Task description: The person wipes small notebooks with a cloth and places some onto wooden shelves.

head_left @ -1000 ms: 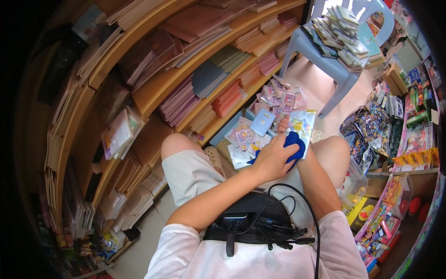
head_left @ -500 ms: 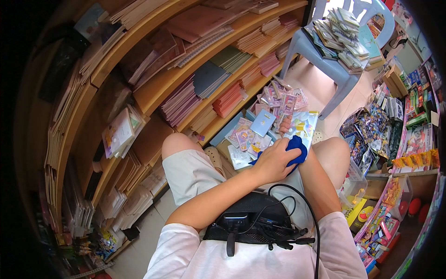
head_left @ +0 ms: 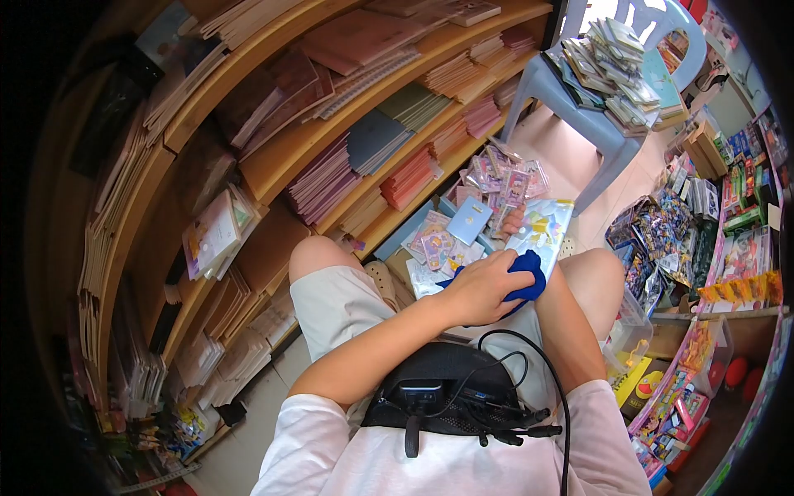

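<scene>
My left hand (head_left: 490,287) is closed round a bunched dark blue cloth (head_left: 529,279), which rests against a shiny notebook (head_left: 542,227) with a silvery, yellow-patterned cover. Reaching up on the right, my right hand (head_left: 510,223) has its fingers curled over the notebook's left edge; its palm is hidden beneath. The notebook lies tilted between my knees. Just beyond it, a pale blue booklet (head_left: 470,220) lies on several small packaged items (head_left: 438,244) in a light blue box (head_left: 395,240).
Wooden shelves (head_left: 347,103) full of notebooks curve along the left. A grey-blue plastic chair (head_left: 587,124) bears a pile of notebooks (head_left: 620,74). On the right are heaped packets (head_left: 657,227) and a clear bin (head_left: 633,326). A black cable (head_left: 558,380) hangs over my lap.
My left hand and the blue cloth have shifted slightly toward my body across the notebook. My right hand keeps its hold on the notebook's edge.
</scene>
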The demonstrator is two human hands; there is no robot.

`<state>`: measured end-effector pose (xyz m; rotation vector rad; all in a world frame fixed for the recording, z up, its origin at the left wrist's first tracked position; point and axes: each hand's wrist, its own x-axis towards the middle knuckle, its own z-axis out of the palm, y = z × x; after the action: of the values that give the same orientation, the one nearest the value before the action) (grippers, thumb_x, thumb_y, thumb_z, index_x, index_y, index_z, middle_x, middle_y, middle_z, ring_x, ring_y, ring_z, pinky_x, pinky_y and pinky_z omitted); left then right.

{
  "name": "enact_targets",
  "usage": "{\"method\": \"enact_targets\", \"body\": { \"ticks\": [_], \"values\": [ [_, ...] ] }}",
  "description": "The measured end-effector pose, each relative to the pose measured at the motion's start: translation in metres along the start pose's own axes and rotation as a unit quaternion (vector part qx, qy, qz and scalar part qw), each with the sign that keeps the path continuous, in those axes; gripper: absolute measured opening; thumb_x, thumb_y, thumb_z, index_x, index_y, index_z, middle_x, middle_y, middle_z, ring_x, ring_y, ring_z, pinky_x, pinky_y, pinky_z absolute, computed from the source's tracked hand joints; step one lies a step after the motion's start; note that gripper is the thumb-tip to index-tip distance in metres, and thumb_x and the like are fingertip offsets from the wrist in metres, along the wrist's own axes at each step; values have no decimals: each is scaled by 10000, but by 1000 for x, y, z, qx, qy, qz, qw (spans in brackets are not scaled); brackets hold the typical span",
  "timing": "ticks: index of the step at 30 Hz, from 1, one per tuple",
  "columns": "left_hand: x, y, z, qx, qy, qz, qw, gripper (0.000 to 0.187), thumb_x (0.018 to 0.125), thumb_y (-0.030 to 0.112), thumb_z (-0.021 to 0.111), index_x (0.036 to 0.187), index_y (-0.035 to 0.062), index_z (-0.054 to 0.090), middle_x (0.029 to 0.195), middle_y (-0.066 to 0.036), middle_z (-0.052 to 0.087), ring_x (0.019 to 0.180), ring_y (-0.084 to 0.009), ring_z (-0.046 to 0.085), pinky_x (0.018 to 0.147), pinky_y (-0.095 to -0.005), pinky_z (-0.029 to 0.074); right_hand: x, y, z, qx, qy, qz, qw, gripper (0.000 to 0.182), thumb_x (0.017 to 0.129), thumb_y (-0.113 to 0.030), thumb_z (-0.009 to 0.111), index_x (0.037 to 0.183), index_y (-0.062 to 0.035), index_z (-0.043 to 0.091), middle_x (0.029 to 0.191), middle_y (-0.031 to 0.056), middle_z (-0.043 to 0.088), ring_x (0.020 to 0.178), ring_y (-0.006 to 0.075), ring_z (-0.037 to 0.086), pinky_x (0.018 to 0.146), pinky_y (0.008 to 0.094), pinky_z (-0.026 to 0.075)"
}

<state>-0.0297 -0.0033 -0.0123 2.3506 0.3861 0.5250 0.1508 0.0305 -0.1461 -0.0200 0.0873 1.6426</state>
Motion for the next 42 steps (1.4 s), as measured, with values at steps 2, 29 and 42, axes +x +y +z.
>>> {"method": "enact_targets", "body": {
  "ticks": [2,29,42],
  "values": [
    [-1,-4,-4,-1,-3,14,1000,273,733,126,668,993,137,583,909,-152,485,883,-342,510,717,-406,437,2,-3,1,5,-8,1,1000,350,907,-361,413,985,-47,547,835,90,536,724,201,509,655,320,447],
    [-9,-46,-22,81,184,-183,962,269,794,189,647,1018,56,579,946,-193,493,882,-382,508,752,-420,422,0,15,11,-63,-110,97,987,288,928,-280,433,1055,-50,552,1016,126,587,907,282,576,826,376,502],
    [5,-56,8,-24,151,-204,967,462,752,291,714,1078,77,467,1059,-179,505,998,-345,507,849,-384,414,4,32,-18,-214,43,108,970,349,953,-307,410,1225,-98,475,1204,138,536,1097,275,552,916,388,477]
  ]
}}
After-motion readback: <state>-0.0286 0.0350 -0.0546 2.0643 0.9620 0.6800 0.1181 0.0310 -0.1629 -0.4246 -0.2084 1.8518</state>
